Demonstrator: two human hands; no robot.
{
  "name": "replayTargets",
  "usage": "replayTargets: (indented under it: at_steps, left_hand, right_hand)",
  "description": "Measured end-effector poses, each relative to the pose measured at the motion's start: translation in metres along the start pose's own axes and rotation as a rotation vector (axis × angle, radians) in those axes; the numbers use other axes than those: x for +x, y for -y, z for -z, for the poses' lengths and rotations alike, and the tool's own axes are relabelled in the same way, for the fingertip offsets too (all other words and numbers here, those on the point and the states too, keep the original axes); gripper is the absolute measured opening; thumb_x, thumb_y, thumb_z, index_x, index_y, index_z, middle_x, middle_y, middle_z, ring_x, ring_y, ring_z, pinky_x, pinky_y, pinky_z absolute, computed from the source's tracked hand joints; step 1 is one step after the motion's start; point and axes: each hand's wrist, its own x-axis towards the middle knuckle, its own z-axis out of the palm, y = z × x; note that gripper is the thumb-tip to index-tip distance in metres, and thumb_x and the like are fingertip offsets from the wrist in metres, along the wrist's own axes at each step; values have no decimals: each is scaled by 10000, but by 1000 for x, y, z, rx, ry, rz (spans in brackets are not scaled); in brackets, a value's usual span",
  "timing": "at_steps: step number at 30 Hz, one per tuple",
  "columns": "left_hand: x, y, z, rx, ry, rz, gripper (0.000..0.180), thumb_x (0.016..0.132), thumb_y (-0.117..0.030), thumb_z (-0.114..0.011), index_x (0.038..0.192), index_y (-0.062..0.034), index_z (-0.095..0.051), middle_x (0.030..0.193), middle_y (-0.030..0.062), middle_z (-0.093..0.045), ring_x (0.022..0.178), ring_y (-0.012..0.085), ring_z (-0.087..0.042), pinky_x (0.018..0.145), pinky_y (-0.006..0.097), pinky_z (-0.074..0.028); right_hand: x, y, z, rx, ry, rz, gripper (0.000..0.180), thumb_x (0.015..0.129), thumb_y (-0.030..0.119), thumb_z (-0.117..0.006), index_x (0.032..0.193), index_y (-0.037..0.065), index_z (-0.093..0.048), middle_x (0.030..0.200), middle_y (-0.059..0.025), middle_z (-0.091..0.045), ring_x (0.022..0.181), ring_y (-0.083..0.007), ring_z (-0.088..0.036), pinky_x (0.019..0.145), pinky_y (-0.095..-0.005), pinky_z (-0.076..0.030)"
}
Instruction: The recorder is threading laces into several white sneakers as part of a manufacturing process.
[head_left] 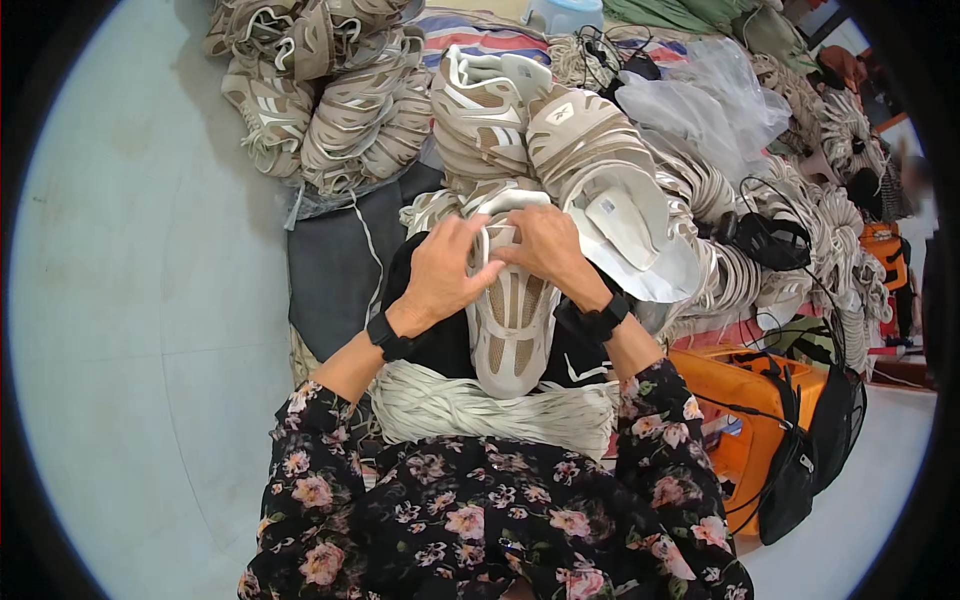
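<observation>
Head view: nearest the wearer, below both hands, a bundle of cream laces (495, 412) lies crosswise. Immediately above it, between and below the hands, one beige-and-white shoe upper (508, 355) points its toe toward the wearer, with black cloth (448, 325) beneath. The left hand (442, 268) curves at the left side of the shoe opening, thumb and forefinger parted; the right hand (545, 245) rests at the opening with its fingers bent. Whether either hand pinches a lace or an edge cannot be determined.

Progress: this upper is judged to be partway through handling. No lace is distinguishable across its exposed front; the fingers obscure the part nearest the opening. The bundle appears to hold ample unused laces.

Just beyond the hands, nested uppers form a front stack (480, 115). A left stack (350, 135) stands beyond the left hand. Which uppers are finished cannot be told. Farther beyond the right hand lies a clear plastic bag (705, 105).
</observation>
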Motion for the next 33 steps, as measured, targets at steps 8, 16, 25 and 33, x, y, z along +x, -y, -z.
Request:
replayTargets:
  at_steps: [8, 16, 25, 33]
  left_hand:
    - [2, 22, -19, 425, 77, -537, 728, 686, -351, -732, 1305, -166, -396, 1305, 231, -297, 1268, 435, -246, 980, 499, -329]
    - [4, 19, -25, 399, 52, -518, 786, 665, -335, -746, 1312, -98, -367, 1310, 240, -265, 1228, 464, -272, 994, 489, -322]
    - [0, 18, -22, 382, 124, -454, 759, 673, -311, -750, 1294, -88, -377, 1228, 219, -296, 1208, 429, -290, 991, 450, -324]
    - [-9, 19, 5, 60, 24, -421, 475, 750, -203, -702, 1164, -62, -516, 1173, 192, -436, 1065, 337, -481, 862, 362, -433]
  right_hand:
    - [-53, -19, 20, 156, -277, -66, 491, 681, 328, -732, 1059, 56, -576, 912, -193, -526, 831, -325, -542, 738, -387, -449]
    - [-42, -27, 18, 480, -68, -160, 353, 657, 214, -672, 936, 54, -527, 623, -94, -526, 553, -213, -511, 524, -332, -419]
    - [-70, -13, 11, 603, -178, -214, 349, 703, 165, -708, 992, 52, -550, 712, -77, -526, 621, -198, -535, 575, -318, -450]
    - [-167, 45, -20, 366, 183, 230, 305, 700, 257, -706, 896, 55, -588, 773, -87, -525, 779, -265, -513, 680, -377, -420]
